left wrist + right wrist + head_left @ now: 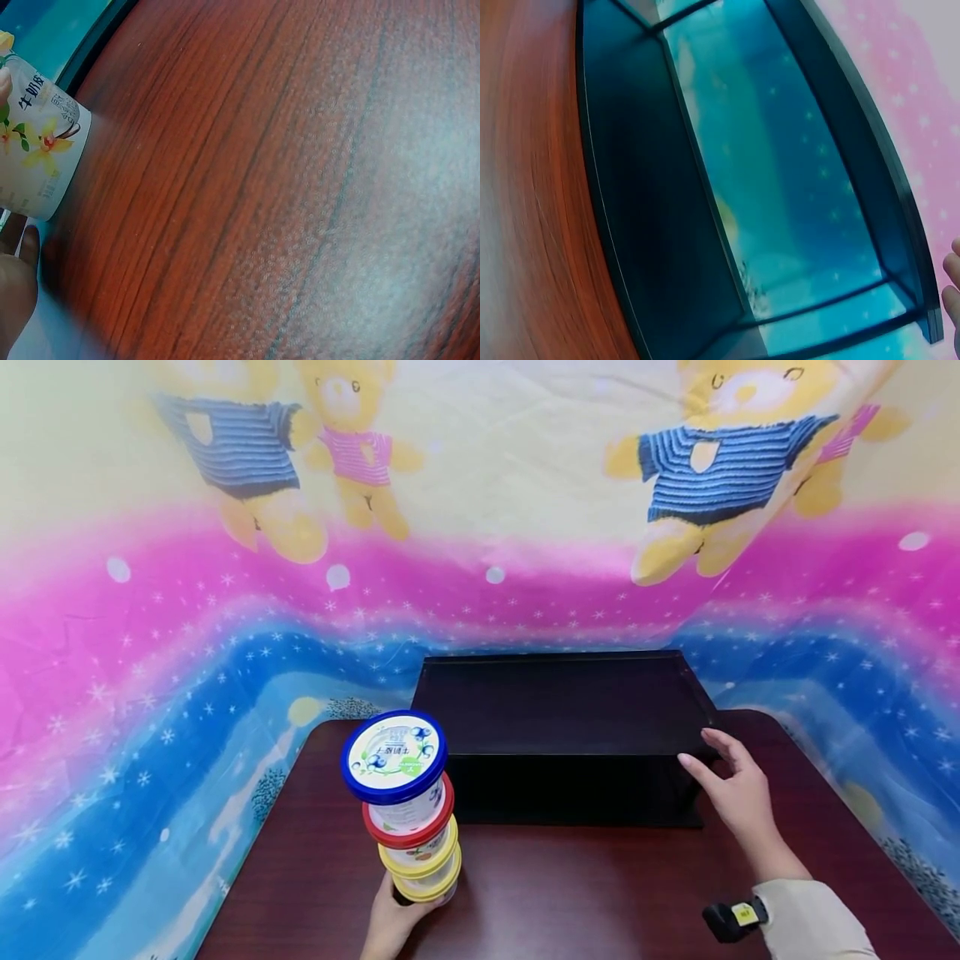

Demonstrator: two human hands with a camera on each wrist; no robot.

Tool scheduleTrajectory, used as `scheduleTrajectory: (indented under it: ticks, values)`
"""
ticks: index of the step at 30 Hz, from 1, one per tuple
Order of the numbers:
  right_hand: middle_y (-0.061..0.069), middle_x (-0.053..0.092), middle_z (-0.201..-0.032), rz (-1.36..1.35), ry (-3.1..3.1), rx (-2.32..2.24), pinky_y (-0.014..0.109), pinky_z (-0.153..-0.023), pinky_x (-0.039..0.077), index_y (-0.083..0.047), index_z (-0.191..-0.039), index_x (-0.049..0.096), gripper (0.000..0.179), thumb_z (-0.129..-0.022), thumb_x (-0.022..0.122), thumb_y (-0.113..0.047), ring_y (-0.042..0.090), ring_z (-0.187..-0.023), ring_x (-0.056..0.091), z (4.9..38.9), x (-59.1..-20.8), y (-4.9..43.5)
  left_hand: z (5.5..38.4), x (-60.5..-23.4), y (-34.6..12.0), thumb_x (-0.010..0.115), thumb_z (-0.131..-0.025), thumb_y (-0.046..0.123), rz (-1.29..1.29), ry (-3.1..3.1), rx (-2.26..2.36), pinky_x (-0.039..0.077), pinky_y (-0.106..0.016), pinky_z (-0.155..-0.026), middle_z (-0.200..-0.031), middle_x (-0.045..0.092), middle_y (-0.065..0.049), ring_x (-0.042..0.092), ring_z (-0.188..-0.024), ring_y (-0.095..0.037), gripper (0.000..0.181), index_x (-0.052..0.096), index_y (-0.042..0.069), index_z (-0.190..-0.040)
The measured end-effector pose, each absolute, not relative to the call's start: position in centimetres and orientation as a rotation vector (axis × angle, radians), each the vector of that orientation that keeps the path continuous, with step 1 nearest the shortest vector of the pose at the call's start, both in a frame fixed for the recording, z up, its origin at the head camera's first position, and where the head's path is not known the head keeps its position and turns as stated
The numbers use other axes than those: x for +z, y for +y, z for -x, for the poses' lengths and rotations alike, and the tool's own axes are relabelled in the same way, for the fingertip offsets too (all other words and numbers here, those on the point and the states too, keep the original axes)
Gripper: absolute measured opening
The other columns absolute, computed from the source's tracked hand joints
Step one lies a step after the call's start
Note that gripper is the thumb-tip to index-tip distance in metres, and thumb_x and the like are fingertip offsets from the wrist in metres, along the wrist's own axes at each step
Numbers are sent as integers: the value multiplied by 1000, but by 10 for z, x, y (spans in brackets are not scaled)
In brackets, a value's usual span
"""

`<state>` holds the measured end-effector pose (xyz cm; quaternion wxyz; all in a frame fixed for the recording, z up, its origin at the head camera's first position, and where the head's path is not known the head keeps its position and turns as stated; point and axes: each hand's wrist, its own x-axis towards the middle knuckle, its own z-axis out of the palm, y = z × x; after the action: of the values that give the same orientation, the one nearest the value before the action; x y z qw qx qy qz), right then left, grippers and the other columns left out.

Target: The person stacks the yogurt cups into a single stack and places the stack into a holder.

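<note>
My left hand grips the lowest tub of a tall stack of yogurt tubs from below left. A blue-lidded tub tops the stack, above a red-lidded tub and yellow-lidded tubs. In the left wrist view, the bottom tub shows a yellow flower print, with fingers beside its base. My right hand is by the front right corner of a black shelf, thumb and fingers apart, holding nothing. Whether its fingertips touch the shelf I cannot tell.
The shelf has a raised top, a lower board and an open back. It stands at the back of a dark red wooden table. A printed bear curtain hangs behind and along both sides.
</note>
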<state>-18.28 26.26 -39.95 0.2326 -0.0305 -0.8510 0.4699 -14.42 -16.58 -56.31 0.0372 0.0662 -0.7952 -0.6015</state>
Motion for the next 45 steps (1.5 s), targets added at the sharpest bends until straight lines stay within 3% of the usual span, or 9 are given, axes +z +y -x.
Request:
scheduleTrajectory:
  ticks: [22,26,28,36,41,45]
  values:
    - [21,19,-137,333,-2447,1333,57,-83,26,-7,-136,21,70,-83,52,-41,40,-120,20,202,-420,307,146,-563,-165,80,-58,12,-161,-2331,-2003,38,-27,-79,-104,53,-7,49,-93,-14,69,42,7,-115]
    - [21,22,-137,371,-2458,1328,39,-74,38,-14,-137,21,69,-82,52,-42,39,-114,30,205,-424,306,146,-564,-165,80,-56,11,-157,-2319,-1981,38,-26,-79,-103,54,-7,49,-92,-14,68,44,7,-113]
    - [20,25,-135,390,-2446,1338,30,-68,38,-19,-137,22,68,-81,52,-43,36,-110,35,209,-430,309,146,-564,-165,81,-55,12,-160,-2327,-1961,37,-26,-79,-102,54,-6,49,-92,-14,68,45,7,-113]
    - [5,36,-132,353,-2179,1554,14,-73,40,-29,-131,35,63,-75,66,-29,11,-110,41,268,-524,373,146,-563,-165,81,-54,13,-178,-2347,-1922,37,-26,-79,-101,55,-6,49,-91,-14,68,46,7,-111]
    - [-4,36,-132,388,-2214,1419,8,-69,38,-39,-129,32,63,-74,64,-39,10,-112,40,296,-573,406,145,-559,-164,81,-54,13,-151,-2345,-1936,37,-25,-80,-102,55,-5,49,-92,-13,69,45,7,-112]
    - [-6,35,-132,368,-2223,1370,7,-70,38,-42,-128,31,62,-74,62,-42,10,-113,39,302,-586,414,143,-550,-160,81,-54,13,-113,-2360,-1945,37,-26,-80,-101,55,-5,49,-92,-13,68,46,7,-112]
